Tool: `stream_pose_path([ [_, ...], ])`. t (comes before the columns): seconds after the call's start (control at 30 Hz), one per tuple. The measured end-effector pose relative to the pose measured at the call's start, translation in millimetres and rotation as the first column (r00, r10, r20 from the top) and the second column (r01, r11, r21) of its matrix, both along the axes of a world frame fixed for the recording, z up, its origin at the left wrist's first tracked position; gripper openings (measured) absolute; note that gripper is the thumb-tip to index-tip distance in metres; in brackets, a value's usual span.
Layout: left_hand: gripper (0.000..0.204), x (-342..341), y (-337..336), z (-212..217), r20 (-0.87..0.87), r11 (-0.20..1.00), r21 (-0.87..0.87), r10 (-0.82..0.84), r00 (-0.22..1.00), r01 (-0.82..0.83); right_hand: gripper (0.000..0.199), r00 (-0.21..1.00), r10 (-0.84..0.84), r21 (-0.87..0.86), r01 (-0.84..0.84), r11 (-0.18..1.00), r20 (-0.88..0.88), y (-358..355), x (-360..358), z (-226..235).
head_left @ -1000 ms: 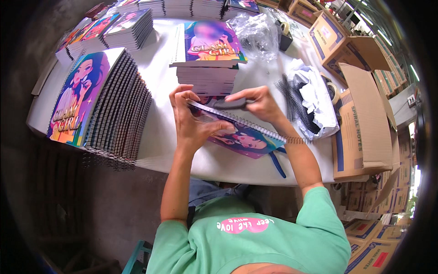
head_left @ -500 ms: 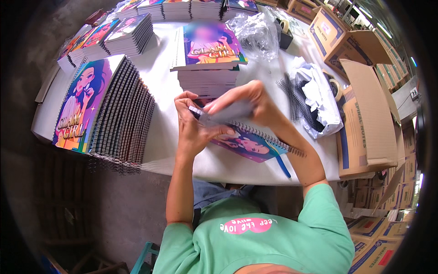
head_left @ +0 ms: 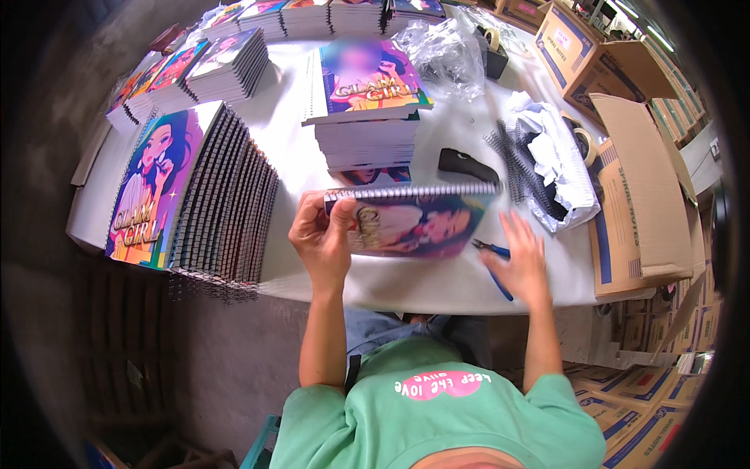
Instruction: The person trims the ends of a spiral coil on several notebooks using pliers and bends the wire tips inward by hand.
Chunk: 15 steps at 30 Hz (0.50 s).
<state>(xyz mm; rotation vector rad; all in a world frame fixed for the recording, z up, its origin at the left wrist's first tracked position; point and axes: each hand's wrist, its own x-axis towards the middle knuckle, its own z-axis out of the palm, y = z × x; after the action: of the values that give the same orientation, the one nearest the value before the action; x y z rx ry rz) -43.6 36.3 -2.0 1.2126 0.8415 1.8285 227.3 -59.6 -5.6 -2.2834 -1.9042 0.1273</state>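
Left hand (head_left: 322,238) grips a spiral notebook (head_left: 414,223) — right hand (head_left: 522,262) spread over blue pliers (head_left: 494,262).

notebook stacks (head_left: 367,133), leaning notebook row (head_left: 211,203), black coils (head_left: 519,168), cardboard boxes (head_left: 641,203), plastic wrap (head_left: 449,47)

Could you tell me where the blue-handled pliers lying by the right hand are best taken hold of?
Probably by the blue handles, coming from above on the near, right-hand side. The pliers lie flat on the white table with their dark nose pointing left under the held notebook, while the handles trail toward the right hand, which partly covers them.
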Motion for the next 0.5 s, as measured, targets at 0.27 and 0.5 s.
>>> stream_pose_path([
  [0.27,0.025,29.3,-22.4,10.3,-0.413,0.902,0.341,0.396,0.82,-0.264,0.035,0.962,0.143,0.436,-0.029,0.899,-0.232,-38.8,-36.9,-15.2],
  [0.5,0.025,28.3,-27.7,20.7,-0.485,0.764,0.559,0.616,0.621,-0.322,0.038,0.857,0.506,0.635,-0.337,0.695,-0.099,-6.4,-88.5,76.8],
])
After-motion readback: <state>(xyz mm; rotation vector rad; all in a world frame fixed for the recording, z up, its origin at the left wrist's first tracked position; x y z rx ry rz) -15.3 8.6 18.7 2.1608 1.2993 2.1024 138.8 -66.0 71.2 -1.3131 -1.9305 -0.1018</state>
